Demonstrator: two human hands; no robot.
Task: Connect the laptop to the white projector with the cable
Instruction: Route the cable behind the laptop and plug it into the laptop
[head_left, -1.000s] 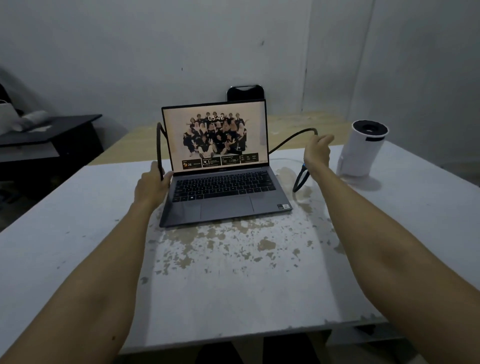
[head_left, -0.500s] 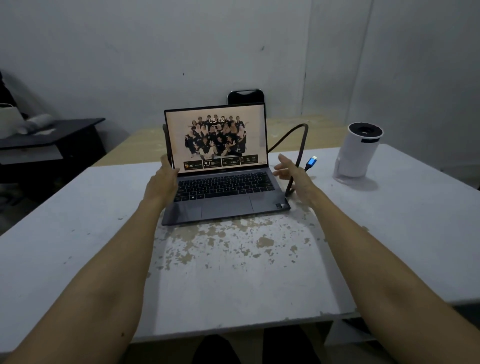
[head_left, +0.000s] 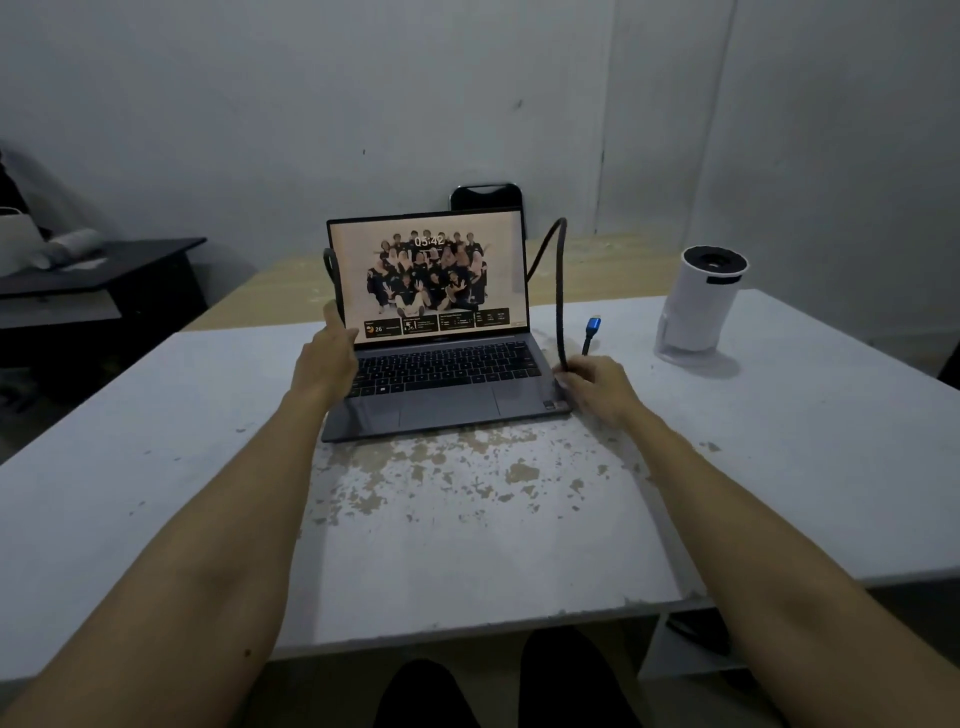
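An open grey laptop (head_left: 441, 374) is sitting near the middle of a white tabletop (head_left: 779, 441) whose paint is flaking away in front of it, and its screen is showing a group photo with a clock readout. The left hand (head_left: 324, 358) is resting against the laptop's left edge, by the hinge, with its thumb pointing up along the screen's left border; its fingers are lying loosely curved, and I cannot tell from this angle whether they are gripping anything, though a dark loop of the cable is showing just above the thumb.

The right hand (head_left: 597, 387) is sitting at the laptop's right edge, near the front corner, with its fingers (head_left: 566, 374) curled around the black braided cable (head_left: 560, 291). From that grip the cable is rising almost straight up, arching over beside the screen's upper right corner, and disappearing behind the lid. A short length is also sticking up out of the hand, ending in a blue metallic plug (head_left: 592, 327) that is pointing upward and hanging free, not plugged into anything.

The white projector (head_left: 698, 301) is standing upright on the tabletop to the right, well apart from the hand and the plug, with its dark lens ring facing up. A black chair back (head_left: 485, 195) is peeking over the laptop's lid.
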